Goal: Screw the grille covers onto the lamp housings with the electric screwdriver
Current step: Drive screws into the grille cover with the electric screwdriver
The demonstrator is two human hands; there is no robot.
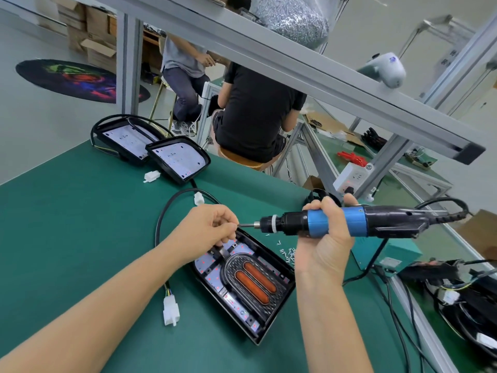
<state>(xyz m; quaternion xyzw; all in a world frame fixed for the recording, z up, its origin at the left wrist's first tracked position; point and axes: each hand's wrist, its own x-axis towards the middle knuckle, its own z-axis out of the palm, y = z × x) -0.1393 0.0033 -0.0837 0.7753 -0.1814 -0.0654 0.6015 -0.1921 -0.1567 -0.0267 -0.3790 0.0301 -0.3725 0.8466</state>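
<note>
A black lamp housing (pixel 279 294) lies on the green mat (pixel 80 224) in front of me, with a black grille cover (pixel 251 278) holding two orange lenses set inside it. My right hand (pixel 326 238) grips the blue and black electric screwdriver (pixel 349 220), held level above the housing with its bit pointing left. My left hand (pixel 212 228) has its fingertips pinched at the bit's tip; whatever they pinch is too small to make out. Loose screws (pixel 286 251) lie on the mat just right of the housing.
Two more lamp housings (pixel 177 160) with cables lie at the mat's far left. White connectors (pixel 171 313) trail from the near housing's cable. A teal box (pixel 398 254) and more black lamp parts (pixel 462 292) sit to the right. People sit beyond the bench.
</note>
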